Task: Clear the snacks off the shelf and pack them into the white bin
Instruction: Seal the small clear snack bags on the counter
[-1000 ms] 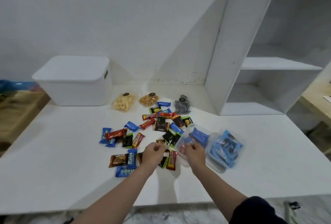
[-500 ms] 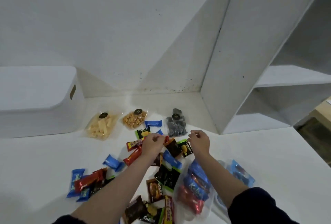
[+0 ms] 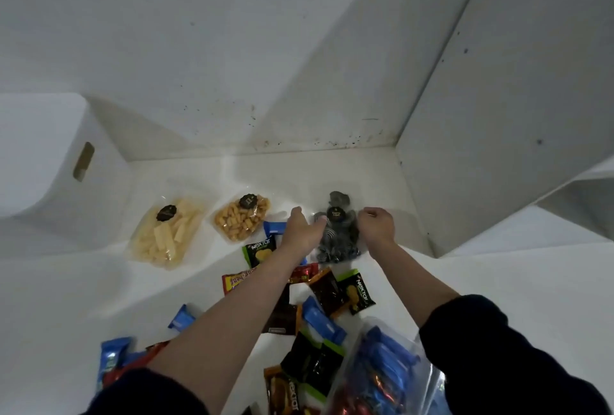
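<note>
A clear bag of dark grey snacks (image 3: 337,238) lies at the back of the white table, near the shelf's side panel (image 3: 498,122). My left hand (image 3: 300,232) holds its left edge and my right hand (image 3: 377,227) is curled on its upper right corner. The white bin (image 3: 50,165), with its lid on, stands at the far left. Between the bin and my hands lie a bag of pale yellow sticks (image 3: 166,235) and a bag of orange bites (image 3: 242,222). Several small wrapped snacks (image 3: 335,291) are scattered under my forearms.
A clear bag filled with blue and red packets (image 3: 382,371) lies at the bottom right, by my right sleeve. The white wall (image 3: 232,49) closes off the back. A lower shelf board (image 3: 548,228) shows at the right.
I leaned in and both hands moved forward, from the small packets to the dark snack bag at the back. The camera has come closer to the table.
</note>
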A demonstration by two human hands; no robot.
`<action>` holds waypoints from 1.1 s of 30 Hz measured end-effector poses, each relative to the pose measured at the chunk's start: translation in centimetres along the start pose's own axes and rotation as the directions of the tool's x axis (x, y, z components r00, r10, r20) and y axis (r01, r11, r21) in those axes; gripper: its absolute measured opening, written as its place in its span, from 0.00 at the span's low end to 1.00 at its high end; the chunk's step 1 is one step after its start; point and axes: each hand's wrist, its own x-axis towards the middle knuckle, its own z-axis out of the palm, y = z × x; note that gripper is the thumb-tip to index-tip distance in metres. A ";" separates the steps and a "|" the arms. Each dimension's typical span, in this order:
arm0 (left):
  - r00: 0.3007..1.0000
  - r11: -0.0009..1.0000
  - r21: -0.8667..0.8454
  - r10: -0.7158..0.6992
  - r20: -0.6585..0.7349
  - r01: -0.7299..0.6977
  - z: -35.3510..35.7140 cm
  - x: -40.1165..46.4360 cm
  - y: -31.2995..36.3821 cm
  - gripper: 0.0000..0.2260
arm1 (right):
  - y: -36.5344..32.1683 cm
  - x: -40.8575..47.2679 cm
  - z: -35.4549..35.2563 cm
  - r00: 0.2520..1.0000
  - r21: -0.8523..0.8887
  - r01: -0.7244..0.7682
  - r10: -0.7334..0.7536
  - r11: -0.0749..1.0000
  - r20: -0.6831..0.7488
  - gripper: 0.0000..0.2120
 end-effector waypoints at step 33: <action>0.851 0.825 -0.240 0.445 -0.280 -0.511 -5.8 -11.2 6.2 0.08 | -5.2 -10.5 -7.5 0.850 0.378 0.480 -0.526 0.792 0.023 0.04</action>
